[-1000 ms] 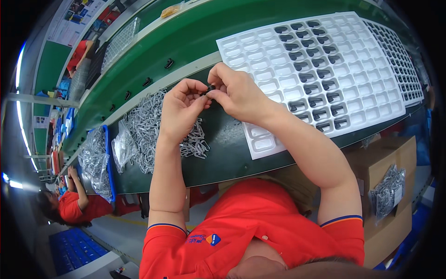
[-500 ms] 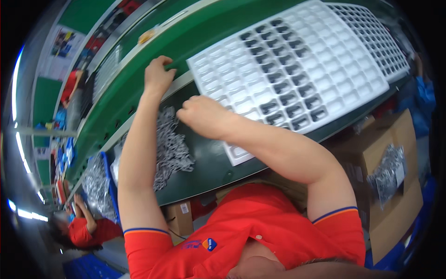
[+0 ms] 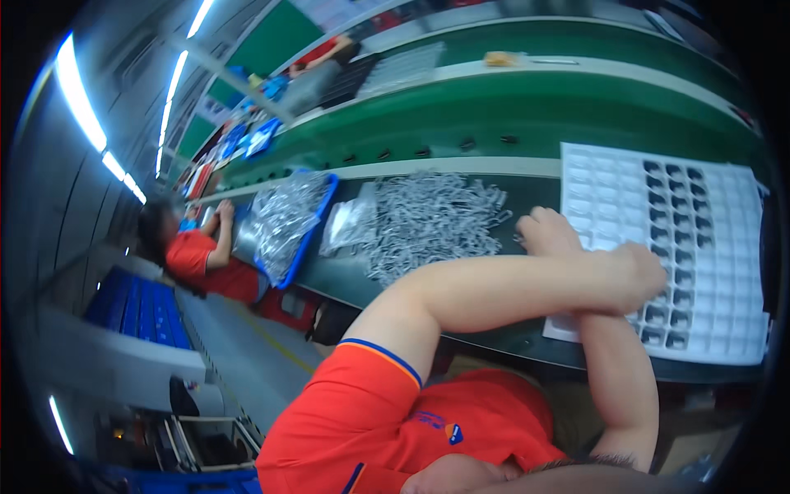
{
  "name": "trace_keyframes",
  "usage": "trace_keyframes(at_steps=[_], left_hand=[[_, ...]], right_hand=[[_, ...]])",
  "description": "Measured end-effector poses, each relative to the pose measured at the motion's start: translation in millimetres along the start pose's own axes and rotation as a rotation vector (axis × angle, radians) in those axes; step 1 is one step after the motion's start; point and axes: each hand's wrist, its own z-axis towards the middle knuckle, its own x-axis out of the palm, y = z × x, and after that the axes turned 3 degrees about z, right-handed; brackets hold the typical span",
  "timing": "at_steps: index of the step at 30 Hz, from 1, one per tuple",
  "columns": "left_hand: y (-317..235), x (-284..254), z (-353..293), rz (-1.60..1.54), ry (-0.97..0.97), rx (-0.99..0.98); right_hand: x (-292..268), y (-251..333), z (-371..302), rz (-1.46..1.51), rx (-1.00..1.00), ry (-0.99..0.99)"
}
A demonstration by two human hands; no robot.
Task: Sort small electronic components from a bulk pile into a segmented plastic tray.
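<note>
A white moulded tray (image 3: pixel 732 272) with rows of pockets lies at the right, several columns holding dark parts. My left arm crosses over my right forearm. My left hand (image 3: pixel 638 276) is over the tray's filled columns, its fingers curled downward and hidden. Just left of the tray edge is my right hand (image 3: pixel 550 230), fingers bent together beside a pile of small grey pieces (image 3: pixel 436 218). A tiny grey bit shows at its fingertips, too small to name. The pile lies loose on the dark green tabletop (image 3: pixel 341 276).
A green conveyor belt (image 3: pixel 370 132) runs behind the table, with small black parts (image 3: pixel 424 151) spaced along it. A clear plastic bag (image 3: pixel 350 226) lies by the pile. Left of it stands a blue bin (image 3: pixel 309 239) full of clear bags. A co-worker in red (image 3: pixel 214 255) sits at the far left.
The view has turned left. My left hand has gone from the belt's edge across to the tray, over my right arm. My right hand stays between pile and tray.
</note>
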Motion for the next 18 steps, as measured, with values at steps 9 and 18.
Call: trace_keyframes(at_steps=[9,18], left_hand=[[30,-26,-73,-0.392,-0.812,0.067],[118,4,-168,-0.948,-1.226,-0.42]], right_hand=[[-34,25,-8,0.175,-0.007,0.006],[-35,36,6,0.399,0.126,-0.033]])
